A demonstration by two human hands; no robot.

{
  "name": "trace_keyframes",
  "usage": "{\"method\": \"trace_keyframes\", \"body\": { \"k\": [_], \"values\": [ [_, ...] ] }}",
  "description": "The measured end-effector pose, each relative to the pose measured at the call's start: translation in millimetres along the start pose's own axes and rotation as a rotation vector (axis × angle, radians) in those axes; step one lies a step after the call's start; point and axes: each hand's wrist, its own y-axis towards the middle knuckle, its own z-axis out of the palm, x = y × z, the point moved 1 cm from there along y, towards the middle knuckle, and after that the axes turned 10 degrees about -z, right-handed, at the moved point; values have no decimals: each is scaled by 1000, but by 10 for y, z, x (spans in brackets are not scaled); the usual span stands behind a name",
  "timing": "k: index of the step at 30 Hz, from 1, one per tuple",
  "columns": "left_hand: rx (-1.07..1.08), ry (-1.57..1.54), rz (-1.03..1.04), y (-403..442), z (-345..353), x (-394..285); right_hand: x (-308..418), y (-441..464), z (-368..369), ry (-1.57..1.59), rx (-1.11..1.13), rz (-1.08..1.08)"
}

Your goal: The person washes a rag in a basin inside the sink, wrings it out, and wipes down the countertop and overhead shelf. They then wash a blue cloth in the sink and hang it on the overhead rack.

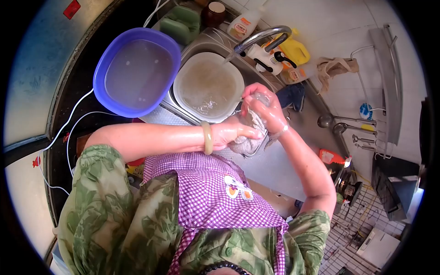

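Note:
A wet, greyish-white cloth (247,143) is bunched between my two hands at the front right of the sink. My left hand (231,131), with a pale bangle at the wrist, grips its lower part, thumb across the top. Above it, my right hand (266,106) is closed around the upper part, its fingers curled. Just left of the hands, a white basin (178,87) of cloudy water sits in the sink under the curved metal faucet (270,32). Water appears to run from the spout into the basin.
A purple tub (101,87) of cloudy water stands to the left. Behind the sink are a green container (180,25), a dark jar (213,14), a white bottle (243,25) and a yellow jug (294,48). Ladles (326,120) hang at the right wall.

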Motion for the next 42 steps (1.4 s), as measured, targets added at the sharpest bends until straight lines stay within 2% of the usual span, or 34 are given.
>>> {"method": "trace_keyframes", "body": {
  "k": [5, 8, 12, 15, 17, 19, 20, 22, 23, 25, 26, 29, 31, 34, 37, 38, 41, 42],
  "values": [
    [-230, 145, 16, 366, -323, 241, -669, 132, -44, -147, -27, -35],
    [-363, 63, -28, 600, -602, 446, -1176, 172, -32, -237, -65, -14],
    [-448, 175, 70, 838, -998, 635, -2199, 264, -77, -437, -129, -219],
    [-388, 98, 0, 890, -1316, 726, -1914, 245, 30, -218, -333, 52],
    [-326, -7, -105, 495, -1264, 520, -1573, 250, 215, -260, -454, 154],
    [-401, 3, -44, 228, -1374, 526, -2188, 221, 185, -550, -556, 238],
    [-458, 85, 2, 100, -1475, 564, -2360, 169, 186, -807, -575, 367],
    [-550, 180, 65, -153, -1581, 552, -2957, 137, 66, -702, -567, 542],
    [-587, 182, 83, -291, -1570, 539, -3423, 100, -59, -343, -525, 576],
    [-629, 148, 127, -467, -1611, 536, -4134, 80, -213, -3, -451, 520],
    [-633, 112, 149, -528, -1661, 553, -4418, 52, -244, -19, -432, 446],
    [-679, 48, 226, -680, -1624, 558, -4157, 125, -190, -308, -585, 302],
    [-694, 8, 230, -828, -1519, 540, -3409, 124, -183, -291, -602, 400],
    [-725, 30, 249, -933, -1549, 573, -2385, 202, -154, -355, -541, 427],
    [-740, 28, 257, -968, -1528, 600, -2409, 385, -191, -946, -527, 108],
    [-745, 34, 262, -962, -1528, 605, -1832, 453, -42, -811, -528, 67],
    [-726, 28, 273, -949, -1470, 576, -1560, 681, 5, -1179, -429, 193],
    [-713, 20, 276, -941, -1445, 567, -1338, 693, -16, -1164, -378, 143]
  ]
}}
